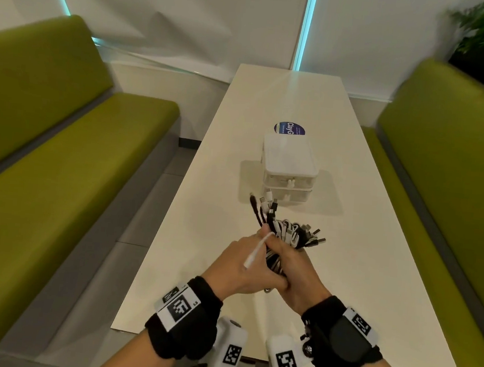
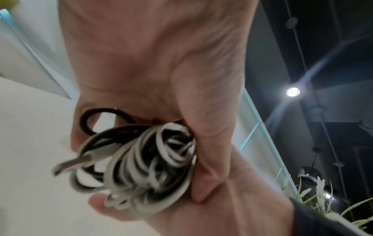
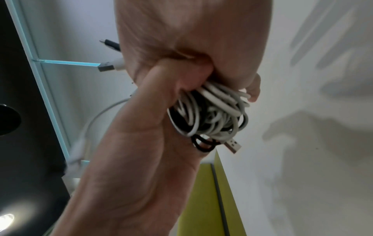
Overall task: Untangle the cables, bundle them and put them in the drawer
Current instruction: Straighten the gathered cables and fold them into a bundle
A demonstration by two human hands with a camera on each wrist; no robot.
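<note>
Bundling now: our right hand (image 1: 295, 265) and left hand (image 1: 245, 263) both grip the coiled cables (image 1: 286, 232); next we open the drawer box (image 1: 288, 170) at twelve o'clock on the tabletop (image 1: 375, 255)

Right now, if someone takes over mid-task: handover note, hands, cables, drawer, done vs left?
Right hand: grips the cable bundle, black and white cords coiled together, plugs fanning out at the top.
Left hand: closed against the same bundle, with one loose white cable end lying across it.
Black hair tie: looped by the left hand's fingers, seemingly not yet around the coil.
Drawer box: on the table beyond the hands, both drawers look closed.
Done: cables gathered and coiled.
Left: tuck in the loose end, tie the bundle, open a drawer, put it in.
</note>
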